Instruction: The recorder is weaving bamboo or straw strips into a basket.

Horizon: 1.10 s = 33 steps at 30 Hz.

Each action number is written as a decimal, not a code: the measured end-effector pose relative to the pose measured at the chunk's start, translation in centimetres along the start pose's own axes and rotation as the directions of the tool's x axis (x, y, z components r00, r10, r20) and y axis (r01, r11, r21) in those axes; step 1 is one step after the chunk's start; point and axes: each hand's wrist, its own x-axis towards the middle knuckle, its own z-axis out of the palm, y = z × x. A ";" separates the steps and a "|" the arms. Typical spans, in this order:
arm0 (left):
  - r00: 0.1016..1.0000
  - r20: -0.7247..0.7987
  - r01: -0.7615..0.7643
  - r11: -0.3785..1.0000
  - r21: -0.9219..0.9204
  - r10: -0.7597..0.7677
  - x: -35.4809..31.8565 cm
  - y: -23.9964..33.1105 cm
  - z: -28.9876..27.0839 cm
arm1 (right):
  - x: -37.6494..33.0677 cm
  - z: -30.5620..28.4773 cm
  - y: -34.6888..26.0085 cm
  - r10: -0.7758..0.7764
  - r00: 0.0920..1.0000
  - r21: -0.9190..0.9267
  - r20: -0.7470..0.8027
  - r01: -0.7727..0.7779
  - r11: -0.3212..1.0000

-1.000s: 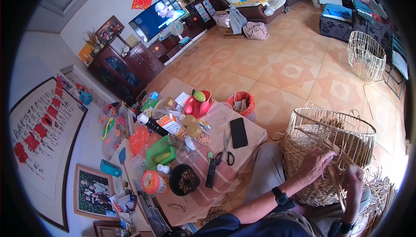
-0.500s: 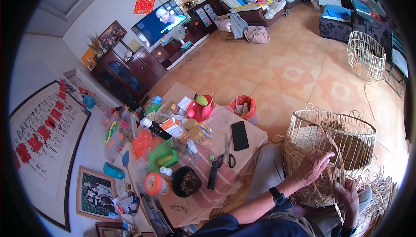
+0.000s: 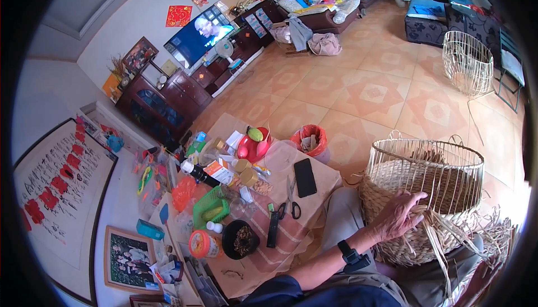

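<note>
A half-woven basket [image 3: 376, 201] stands at my lap, its lower wall of plaited straw and its upper part bare wire ribs with a round rim. My left hand [image 3: 395, 217], with a black band on the wrist, is closed at the top of the weave on the near side. Its fingers pinch the flat straw strips [image 3: 436, 238], whose loose ends fan out and hang down over the basket's front. Part of the pinch is hidden behind the fingers. My right hand does not show.
Loose straw [image 3: 496, 234] is heaped right of the basket. At the left, a low table [image 3: 325, 181] carries scissors [image 3: 295, 209], a phone [image 3: 305, 177], a black bowl [image 3: 241, 238] and jars. A red-lined bin [image 3: 310, 140] stands behind it; another wire frame [image 3: 468, 63] is farther off.
My right hand has gone out of view from the lower right of the basket. The strips now hang spread from my left hand, which stays at the weave. The view has shifted slightly.
</note>
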 end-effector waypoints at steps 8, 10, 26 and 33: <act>0.998 0.019 -0.059 0.998 0.016 0.059 0.0 -0.2 -0.2 | -4.6 -4.4 4.3 -0.058 0.998 -0.867 -0.040 -0.006 0.499; 0.998 0.020 -0.066 0.998 0.020 0.065 0.1 -0.1 -0.2 | -5.2 -4.5 5.0 -0.049 0.997 -0.857 -0.056 -0.022 0.514; 0.997 0.076 -0.022 0.998 0.066 0.017 0.2 0.1 -0.7 | -7.1 -3.7 8.8 0.010 0.989 -0.777 -0.148 -0.123 0.617; 0.996 0.084 0.006 0.999 0.041 -0.009 0.3 0.2 -1.1 | -6.8 -3.0 9.6 0.030 0.985 -0.742 -0.169 -0.147 0.654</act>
